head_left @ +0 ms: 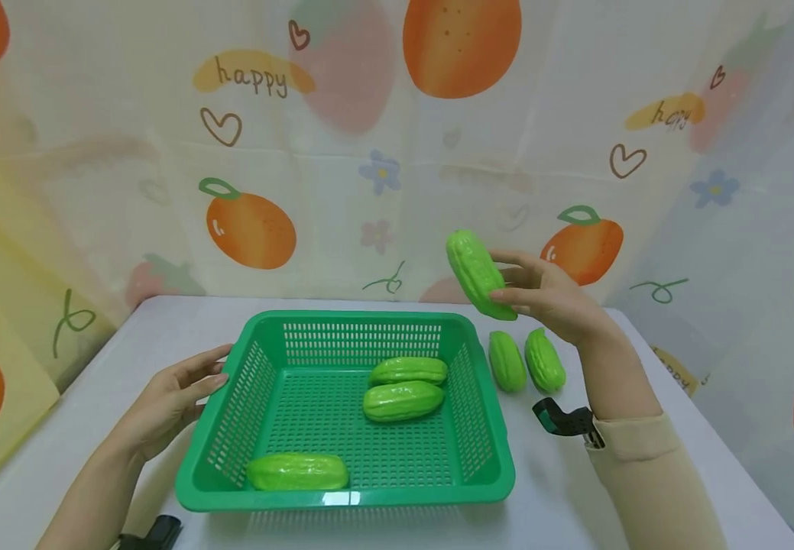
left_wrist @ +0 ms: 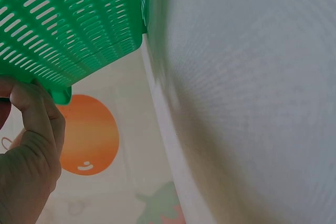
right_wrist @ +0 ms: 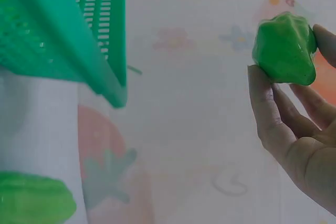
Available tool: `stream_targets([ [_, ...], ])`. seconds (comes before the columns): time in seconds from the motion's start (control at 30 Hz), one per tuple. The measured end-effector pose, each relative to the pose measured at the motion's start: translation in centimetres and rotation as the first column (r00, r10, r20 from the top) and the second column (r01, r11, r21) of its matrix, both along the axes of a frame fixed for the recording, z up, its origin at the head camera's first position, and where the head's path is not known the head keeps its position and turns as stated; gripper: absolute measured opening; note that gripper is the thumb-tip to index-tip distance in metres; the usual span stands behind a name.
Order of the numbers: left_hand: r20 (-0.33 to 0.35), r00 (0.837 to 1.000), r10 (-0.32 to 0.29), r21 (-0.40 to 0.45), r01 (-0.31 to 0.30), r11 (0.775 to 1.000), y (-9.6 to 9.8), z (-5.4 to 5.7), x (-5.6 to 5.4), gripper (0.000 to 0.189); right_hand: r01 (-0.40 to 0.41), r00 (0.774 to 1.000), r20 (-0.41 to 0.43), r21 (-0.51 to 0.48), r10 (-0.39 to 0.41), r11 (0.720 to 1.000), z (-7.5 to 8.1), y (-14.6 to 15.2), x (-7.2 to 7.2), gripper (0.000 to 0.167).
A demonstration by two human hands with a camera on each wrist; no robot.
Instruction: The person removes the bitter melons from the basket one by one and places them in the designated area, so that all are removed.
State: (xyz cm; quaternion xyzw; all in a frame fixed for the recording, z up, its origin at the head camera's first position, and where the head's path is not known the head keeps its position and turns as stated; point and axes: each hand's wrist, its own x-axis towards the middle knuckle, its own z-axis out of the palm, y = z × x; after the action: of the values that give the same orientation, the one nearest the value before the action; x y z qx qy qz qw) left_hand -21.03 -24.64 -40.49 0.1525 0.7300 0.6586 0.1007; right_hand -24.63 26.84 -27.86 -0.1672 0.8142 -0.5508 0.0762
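Green, glossy and ridged, the held vegetable [head_left: 474, 269] tilts.

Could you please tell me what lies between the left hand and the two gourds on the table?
In the head view, the basket, holding three more gourds, lies between the left hand and those two gourds.

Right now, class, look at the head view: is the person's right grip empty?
No, the right grip holds a ridged green vegetable in the air, apart from the green basket.
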Motion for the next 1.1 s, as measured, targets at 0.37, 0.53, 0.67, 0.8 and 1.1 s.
stream_targets([
  [0.37, 0.006, 1.000, 0.008, -0.005, -0.008, 1.000, 0.1, 0.0, 0.2, 0.057, 0.120, 0.987, 0.109, 0.011, -0.120, 0.993, -1.9, 4.2, 0.3, 0.073],
  [0.53, 0.006, 1.000, 0.012, -0.014, -0.012, 1.000, -0.1, -0.2, 0.2, 0.056, 0.158, 0.979, 0.128, 0.007, -0.158, 0.987, -3.5, 6.2, 0.2, 0.070],
  [0.67, 0.000, 1.000, 0.014, -0.018, -0.014, 1.000, -0.1, -0.2, 0.1, 0.057, 0.189, 0.974, 0.120, 0.020, -0.190, 0.982, -4.4, 7.7, 0.0, 0.064],
  [0.8, -0.002, 1.000, 0.010, -0.013, -0.011, 1.000, 0.0, -0.1, 0.1, 0.058, 0.221, 0.967, 0.123, 0.038, -0.224, 0.975, -4.9, 8.8, 0.1, 0.066],
  [1.1, -0.011, 1.000, 0.000, -0.003, 0.000, 1.000, 0.1, 0.0, 0.1, 0.057, 0.244, 0.959, 0.130, 0.060, -0.250, 0.968, -6.6, 10.8, -0.1, 0.065],
])
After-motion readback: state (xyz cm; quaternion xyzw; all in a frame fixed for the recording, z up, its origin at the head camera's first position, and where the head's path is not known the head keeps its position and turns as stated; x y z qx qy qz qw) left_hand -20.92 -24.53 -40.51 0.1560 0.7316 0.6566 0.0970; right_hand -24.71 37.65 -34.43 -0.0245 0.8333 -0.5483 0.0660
